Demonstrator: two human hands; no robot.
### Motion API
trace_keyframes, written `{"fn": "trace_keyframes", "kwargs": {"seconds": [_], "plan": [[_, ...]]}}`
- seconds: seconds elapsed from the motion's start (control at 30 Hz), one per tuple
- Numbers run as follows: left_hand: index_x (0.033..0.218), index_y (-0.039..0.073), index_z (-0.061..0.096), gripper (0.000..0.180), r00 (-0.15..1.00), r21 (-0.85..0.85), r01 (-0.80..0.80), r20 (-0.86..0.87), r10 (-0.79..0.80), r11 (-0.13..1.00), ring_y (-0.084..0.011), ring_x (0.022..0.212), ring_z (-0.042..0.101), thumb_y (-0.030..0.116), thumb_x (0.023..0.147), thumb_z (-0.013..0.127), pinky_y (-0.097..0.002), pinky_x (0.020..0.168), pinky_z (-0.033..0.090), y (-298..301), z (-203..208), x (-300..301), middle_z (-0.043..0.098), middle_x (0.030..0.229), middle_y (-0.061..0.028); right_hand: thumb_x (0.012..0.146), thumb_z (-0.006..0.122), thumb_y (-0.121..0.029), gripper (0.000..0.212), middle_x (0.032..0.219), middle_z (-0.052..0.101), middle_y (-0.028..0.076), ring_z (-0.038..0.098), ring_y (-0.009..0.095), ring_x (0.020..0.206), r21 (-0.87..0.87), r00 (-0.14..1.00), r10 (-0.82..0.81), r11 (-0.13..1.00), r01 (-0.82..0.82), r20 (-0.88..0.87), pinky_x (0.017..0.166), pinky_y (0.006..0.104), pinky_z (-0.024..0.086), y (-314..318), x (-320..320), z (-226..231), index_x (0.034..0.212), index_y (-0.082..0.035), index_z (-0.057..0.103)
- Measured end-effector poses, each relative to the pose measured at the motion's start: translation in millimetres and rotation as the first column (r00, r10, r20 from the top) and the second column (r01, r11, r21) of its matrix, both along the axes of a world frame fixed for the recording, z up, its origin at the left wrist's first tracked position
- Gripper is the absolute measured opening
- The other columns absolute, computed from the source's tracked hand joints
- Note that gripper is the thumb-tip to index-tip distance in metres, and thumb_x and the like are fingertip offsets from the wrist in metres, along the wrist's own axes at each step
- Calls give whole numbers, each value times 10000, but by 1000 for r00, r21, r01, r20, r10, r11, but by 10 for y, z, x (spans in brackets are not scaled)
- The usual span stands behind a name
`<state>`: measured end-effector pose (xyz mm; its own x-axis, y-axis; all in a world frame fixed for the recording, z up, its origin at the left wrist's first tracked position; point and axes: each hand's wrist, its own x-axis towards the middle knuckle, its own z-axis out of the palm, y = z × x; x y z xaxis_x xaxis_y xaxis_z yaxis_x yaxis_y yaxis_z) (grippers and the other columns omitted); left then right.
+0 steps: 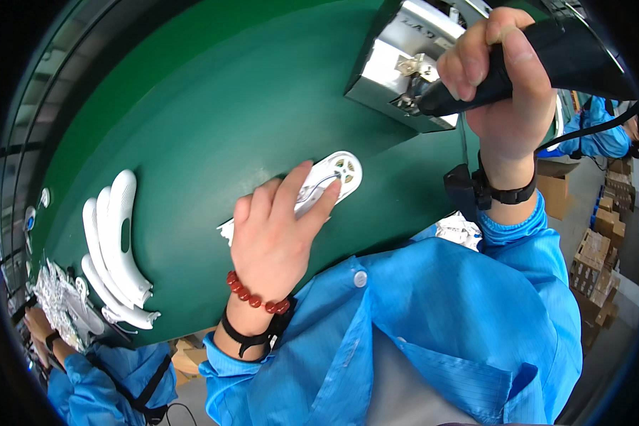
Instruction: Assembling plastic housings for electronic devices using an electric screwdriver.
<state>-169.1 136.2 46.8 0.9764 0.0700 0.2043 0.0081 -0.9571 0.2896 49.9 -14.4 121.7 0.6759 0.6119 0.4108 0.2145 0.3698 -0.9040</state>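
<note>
On the green table my left hand grips a white plastic housing, pinning it flat between thumb and fingers. The rounded end of the housing, with a spoked ring and thin wires inside, sticks out past my fingertips; my palm hides much of the rest. Wrapped round a black electric screwdriver, my right hand is raised at the upper right. The screwdriver's tip is at the metal fittings on the front of a white box-shaped device. Whether a screw sits on the tip is too small to tell.
Several curved white plastic shells lie together at the left. Beyond them is a pile of white parts, near a co-worker in a blue sleeve. A black cable trails at the right. Cardboard boxes stand on the floor.
</note>
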Motion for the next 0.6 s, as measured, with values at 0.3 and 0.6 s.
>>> {"fn": "trace_keyframes", "kwargs": {"seconds": [0.3,0.6], "plan": [[1136,310,686,447,1000,24,-17,1,17,1000,-207,999,563,209,703,738,-334,802,403,-4,-25,-29,595,1235,-11,957,497,-250,232,671,508,82,488,155,541,53,955,295,954,-296,36,527,318,425,311,-427,-260,1048,-40,460],[1123,310,685,413,999,7,-10,33,10,1000,-199,971,569,218,721,711,-321,778,403,19,-60,-19,600,1217,-13,955,511,-261,224,647,526,90,493,157,522,37,972,230,973,-228,-44,516,313,425,408,-449,-391,1021,-50,481]]}}
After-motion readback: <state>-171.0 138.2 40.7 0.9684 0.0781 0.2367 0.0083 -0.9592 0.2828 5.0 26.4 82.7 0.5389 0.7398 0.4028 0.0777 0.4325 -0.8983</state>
